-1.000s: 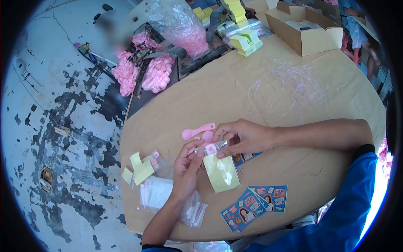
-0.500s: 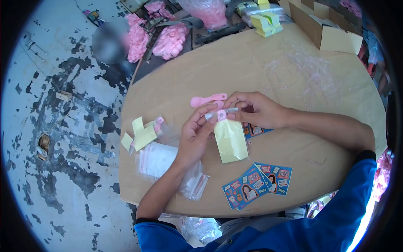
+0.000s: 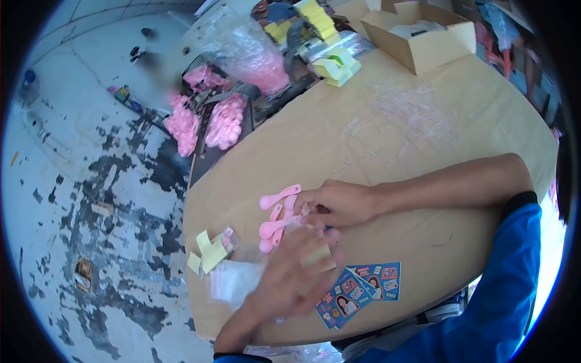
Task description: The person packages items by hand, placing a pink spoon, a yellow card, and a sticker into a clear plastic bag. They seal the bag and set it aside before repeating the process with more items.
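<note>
My left hand (image 3: 293, 272), smeared by motion, passes over a pale yellow card (image 3: 319, 258) and hides part of it. My right hand (image 3: 342, 202) has its fingers curled in beside several pink plastic spoons (image 3: 277, 228) lying fanned on the table; I cannot tell what its fingertips hold. Blue printed cards (image 3: 348, 296) with pictures overlap each other below my left hand. Left of that hand lies a stack of clear plastic bags (image 3: 233, 281). Folded yellow cards (image 3: 212, 254) and a small bag with a pink piece lie beyond the stack.
Brown paper covers the table (image 3: 411, 236). Loose clear strands (image 3: 411, 121) lie toward the back, near an open cardboard box (image 3: 423, 45). Bundled yellow cards (image 3: 337, 66) sit at the far edge. Bags of pink items (image 3: 227, 121) stand past the table's left edge.
My hands have come apart from the bagged yellow card with the pink spoon that both held. The left moved down over the yellow card, the right beside the spoons. The view has shifted too.
</note>
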Motion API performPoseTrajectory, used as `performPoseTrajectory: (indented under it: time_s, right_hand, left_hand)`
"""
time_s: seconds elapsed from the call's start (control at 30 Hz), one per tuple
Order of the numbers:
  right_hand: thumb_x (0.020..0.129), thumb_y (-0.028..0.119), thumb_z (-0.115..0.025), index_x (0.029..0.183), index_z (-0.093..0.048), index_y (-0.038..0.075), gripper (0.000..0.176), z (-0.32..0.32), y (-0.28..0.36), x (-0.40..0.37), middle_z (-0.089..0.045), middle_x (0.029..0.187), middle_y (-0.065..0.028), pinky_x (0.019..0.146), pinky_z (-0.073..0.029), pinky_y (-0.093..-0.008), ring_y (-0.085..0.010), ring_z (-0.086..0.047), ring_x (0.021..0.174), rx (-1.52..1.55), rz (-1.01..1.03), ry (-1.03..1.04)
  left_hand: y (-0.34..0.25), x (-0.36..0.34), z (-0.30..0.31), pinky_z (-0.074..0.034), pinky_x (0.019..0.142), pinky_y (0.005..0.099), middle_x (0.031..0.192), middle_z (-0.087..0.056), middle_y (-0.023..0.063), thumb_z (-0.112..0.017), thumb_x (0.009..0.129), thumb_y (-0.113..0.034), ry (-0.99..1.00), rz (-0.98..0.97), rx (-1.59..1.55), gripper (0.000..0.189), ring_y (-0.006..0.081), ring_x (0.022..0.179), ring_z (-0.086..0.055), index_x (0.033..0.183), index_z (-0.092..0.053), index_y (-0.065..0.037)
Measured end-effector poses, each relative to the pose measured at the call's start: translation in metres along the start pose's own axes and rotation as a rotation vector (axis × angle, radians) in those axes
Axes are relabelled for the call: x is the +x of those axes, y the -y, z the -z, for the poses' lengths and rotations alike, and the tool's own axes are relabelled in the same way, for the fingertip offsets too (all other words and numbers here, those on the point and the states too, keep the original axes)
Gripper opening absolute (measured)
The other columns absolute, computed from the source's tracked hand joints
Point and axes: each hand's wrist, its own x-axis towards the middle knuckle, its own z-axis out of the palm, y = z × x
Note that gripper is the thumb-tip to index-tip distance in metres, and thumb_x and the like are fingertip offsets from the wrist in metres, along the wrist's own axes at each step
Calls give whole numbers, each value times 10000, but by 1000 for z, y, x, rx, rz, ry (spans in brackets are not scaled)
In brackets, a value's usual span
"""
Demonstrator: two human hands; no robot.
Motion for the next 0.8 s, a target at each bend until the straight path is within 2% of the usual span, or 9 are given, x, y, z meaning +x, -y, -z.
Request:
performPoseTrajectory:
  time_s: [0.03, 0.1, 0.13, 0.2, 0.4, 0.6, 0.67, 0.77, 0.8]
  right_hand:
    - [925, 149, -589, 1100, -554, 37, 211, 1, 0, -1, -649, 713, -106, 577, -488, -343, -222, -628, 588, -11, 0, 1]
    - [929, 168, -588, 1109, -548, 35, 228, 0, -1, 0, -650, 712, -109, 582, -495, -348, -236, -638, 597, -30, 12, 26]
    - [932, 176, -585, 1106, -547, 37, 226, 0, -1, 1, -651, 711, -109, 584, -498, -349, -242, -642, 602, -46, 12, 25]
    - [938, 191, -579, 1100, -545, 41, 224, 0, 1, -1, -651, 708, -110, 587, -504, -351, -253, -650, 612, -71, 24, 28]
    - [922, 160, -588, 1050, -539, 51, 175, 1, 8, -2, -648, 713, -134, 609, -493, -383, -278, -661, 651, -27, -19, 53]
    - [923, 168, -584, 1066, -547, 49, 190, 1, 10, -1, -650, 716, -141, 605, -501, -389, -290, -662, 642, -62, -33, 80]
    - [922, 170, -585, 1073, -553, 48, 197, 0, 9, -1, -645, 704, -140, 596, -502, -385, -289, -660, 628, -72, -57, 85]
    - [921, 165, -586, 1078, -561, 47, 197, 2, 13, 1, -639, 689, -136, 587, -503, -377, -285, -660, 613, -91, -95, 94]
    - [921, 161, -586, 1079, -564, 47, 196, 2, 16, 2, -638, 684, -133, 586, -503, -375, -283, -660, 610, -91, -104, 96]
  left_hand:
    - [-12, 4, -1, -327, 1074, 518, 1277, -572, 140, -660, 785, -49, 131, -82, 2, 494, 368, 1206, -531, 1261, -539, -99]
    - [-39, 7, -3, -327, 1064, 545, 1195, -614, 128, -605, 827, -131, 323, -232, 25, 330, 361, 1174, -549, 1155, -606, -89]
    - [-50, 13, 4, -180, 1114, 560, 1383, -419, 102, -450, 886, -381, 528, -265, -97, 517, 332, 1323, -318, 1332, -424, -121]
    - [-59, 13, 5, -40, 1167, 571, 1572, -224, 75, -291, 950, -610, 704, -324, -328, 727, 298, 1469, -105, 1509, -244, -148]
    - [-74, 4, -72, -83, 1179, 553, 1570, -228, 77, -273, 971, -508, 569, -522, -785, 668, 270, 1451, -202, 1502, -251, -104]
    - [-78, 5, -69, -90, 1169, 579, 1547, -279, 100, -334, 934, -515, 529, -536, -723, 713, 306, 1446, -211, 1470, -309, -45]
    - [-76, 10, -64, -93, 1164, 592, 1535, -305, 109, -364, 916, -504, 456, -648, -483, 709, 314, 1446, -208, 1449, -352, -37]
    - [-81, -3, -67, -118, 1156, 602, 1514, -346, 116, -404, 896, -474, 337, -509, -657, 690, 322, 1431, -246, 1410, -408, -14]
    - [-84, -4, -70, -129, 1154, 603, 1504, -359, 122, -402, 900, -476, 249, -591, -476, 685, 324, 1425, -257, 1398, -418, -6]
